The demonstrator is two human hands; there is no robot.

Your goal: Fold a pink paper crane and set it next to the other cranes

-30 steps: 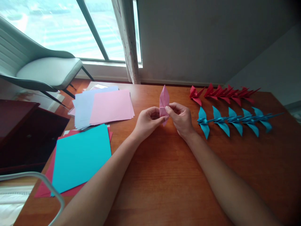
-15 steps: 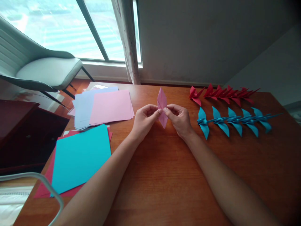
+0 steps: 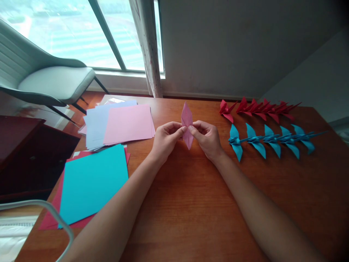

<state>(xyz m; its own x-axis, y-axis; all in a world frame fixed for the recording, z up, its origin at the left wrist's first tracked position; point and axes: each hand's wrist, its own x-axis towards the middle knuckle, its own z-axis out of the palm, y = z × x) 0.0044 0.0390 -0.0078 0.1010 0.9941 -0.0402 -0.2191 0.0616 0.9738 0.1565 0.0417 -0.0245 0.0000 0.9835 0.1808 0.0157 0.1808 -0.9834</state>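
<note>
Between my two hands a piece of folded pink origami paper (image 3: 187,112) stands on end, a long diamond with pointed top and bottom. My left hand (image 3: 168,140) pinches it at the middle from the left, thumb in front. From the other side my right hand (image 3: 206,138) grips the same middle part, its thumb almost meeting the left one. The fingers behind the paper are partly hidden. Right of my hands lie folded blue paper cranes (image 3: 236,142) in a row, with a row of red paper cranes (image 3: 225,110) behind them.
Pink sheets (image 3: 129,125) overlap pale lilac sheets (image 3: 94,127) at the table's back left. Nearer me, a blue sheet (image 3: 94,185) lies over red paper (image 3: 50,214). A chair (image 3: 57,82) stands by the window, and a pale curved rail (image 3: 49,205) crosses the lower left corner.
The pink paper has shifted very slightly left, together with my left hand. Both hands keep their pinch at its middle.
</note>
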